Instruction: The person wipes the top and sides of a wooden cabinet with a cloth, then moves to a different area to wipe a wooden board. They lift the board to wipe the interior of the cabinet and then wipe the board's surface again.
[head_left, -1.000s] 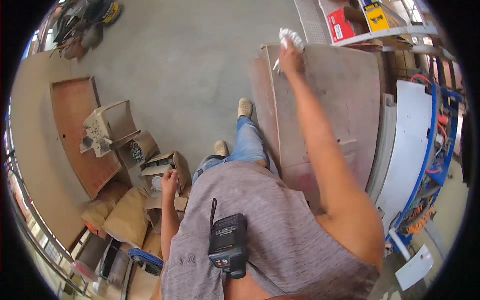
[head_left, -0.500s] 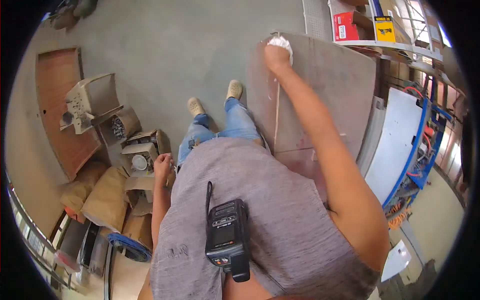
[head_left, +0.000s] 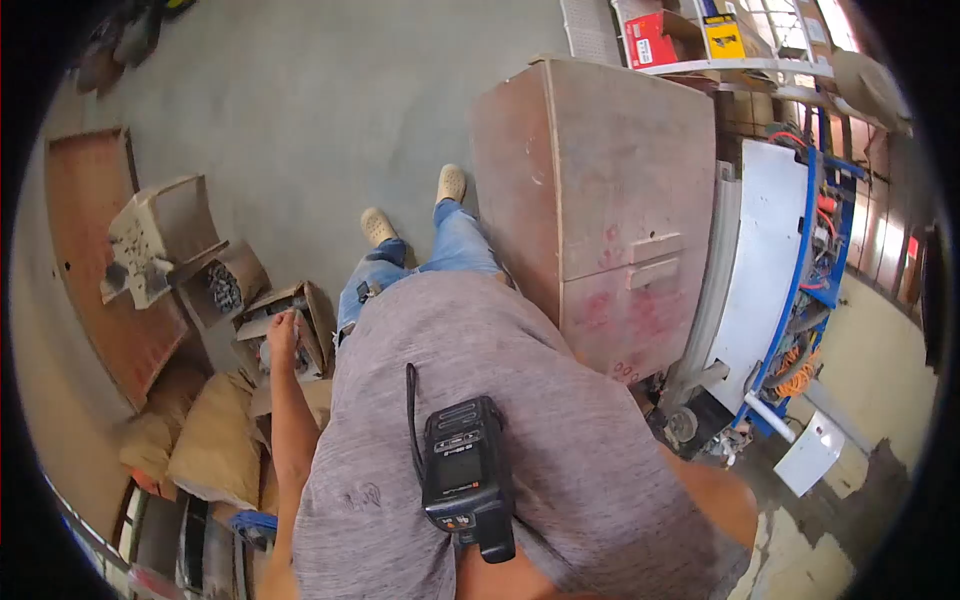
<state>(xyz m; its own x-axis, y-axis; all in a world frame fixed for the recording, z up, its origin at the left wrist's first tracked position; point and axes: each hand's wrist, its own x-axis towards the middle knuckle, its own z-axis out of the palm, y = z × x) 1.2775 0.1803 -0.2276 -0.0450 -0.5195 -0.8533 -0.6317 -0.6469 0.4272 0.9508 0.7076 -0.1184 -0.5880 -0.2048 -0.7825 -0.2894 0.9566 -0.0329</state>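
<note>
My left hand (head_left: 283,330) is at the left, above an open cardboard box (head_left: 316,318), with its fingers curled together. Whatever it may hold is too small or hidden to make out. My right hand is out of view; only the upper arm (head_left: 712,500) shows at the lower right. Close on my right stands a worn brownish cabinet (head_left: 625,170) with two small handles and reddish smudges on its surface. A black handheld device (head_left: 465,465) with a strap hangs on my chest.
Cardboard boxes of small metal parts (head_left: 222,285) and brown sacks (head_left: 215,440) stand on the left, near a wooden panel (head_left: 95,230). To the right are a white-topped blue frame (head_left: 765,240) with hoses and a shelf holding a red box (head_left: 655,42) and a yellow box (head_left: 722,38).
My right hand, which held a white crumpled wad on the cabinet top, has left the view. My left hand has moved outward from my hip over the boxes.
</note>
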